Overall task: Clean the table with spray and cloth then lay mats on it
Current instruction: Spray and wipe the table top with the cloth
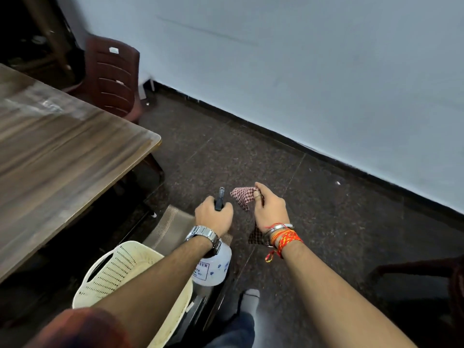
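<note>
Gripping white plastic spray bottle [213, 268], left hand [214, 217] secure; right hand [271, 209] fingers [256, 194] merely pinch red-checked cloth [242, 197], which may drop floorward.

A plain dining room: a wooden table [62, 156], a brown plastic chair [113, 76] at its far corner, granite floor [251, 159] beside it.

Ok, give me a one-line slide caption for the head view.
Beside the wooden table, left hand grips the spray bottle, right hand pinches a checked cloth.
</note>
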Demonstrator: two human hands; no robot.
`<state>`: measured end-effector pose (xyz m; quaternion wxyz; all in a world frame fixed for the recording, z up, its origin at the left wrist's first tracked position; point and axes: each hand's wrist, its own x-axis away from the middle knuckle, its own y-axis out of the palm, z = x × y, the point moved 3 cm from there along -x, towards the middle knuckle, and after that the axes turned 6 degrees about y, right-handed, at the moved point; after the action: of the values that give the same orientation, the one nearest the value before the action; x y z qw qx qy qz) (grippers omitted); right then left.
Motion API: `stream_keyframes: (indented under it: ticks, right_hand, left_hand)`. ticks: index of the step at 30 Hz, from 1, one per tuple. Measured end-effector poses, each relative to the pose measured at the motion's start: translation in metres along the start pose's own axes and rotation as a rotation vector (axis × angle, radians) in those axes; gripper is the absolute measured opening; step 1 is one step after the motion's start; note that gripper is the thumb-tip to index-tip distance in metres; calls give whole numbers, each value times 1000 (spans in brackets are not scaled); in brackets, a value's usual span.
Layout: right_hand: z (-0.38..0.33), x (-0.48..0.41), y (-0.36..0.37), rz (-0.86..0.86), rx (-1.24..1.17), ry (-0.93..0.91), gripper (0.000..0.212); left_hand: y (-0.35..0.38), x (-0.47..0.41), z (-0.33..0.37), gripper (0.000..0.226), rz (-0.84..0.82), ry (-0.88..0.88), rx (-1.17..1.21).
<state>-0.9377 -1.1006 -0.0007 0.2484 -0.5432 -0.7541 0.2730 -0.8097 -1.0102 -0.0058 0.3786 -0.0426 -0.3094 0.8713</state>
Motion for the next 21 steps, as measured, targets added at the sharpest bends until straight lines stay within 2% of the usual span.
stream_keyframes:
  ticks: [10,16,21]
  right_hand:
    - [-51,-192,2,-176,202,-215,39]
    - [-88,-302,28,-222,218,-312,39]
    - [-122,-398,64,-321,203,-456,39]
  left_hand:
    - [29,-148,56,21,96,-167,74]
    - [20,-238,82,30,271,-234,148]
    - [10,-320,91,25,420,-303,119]
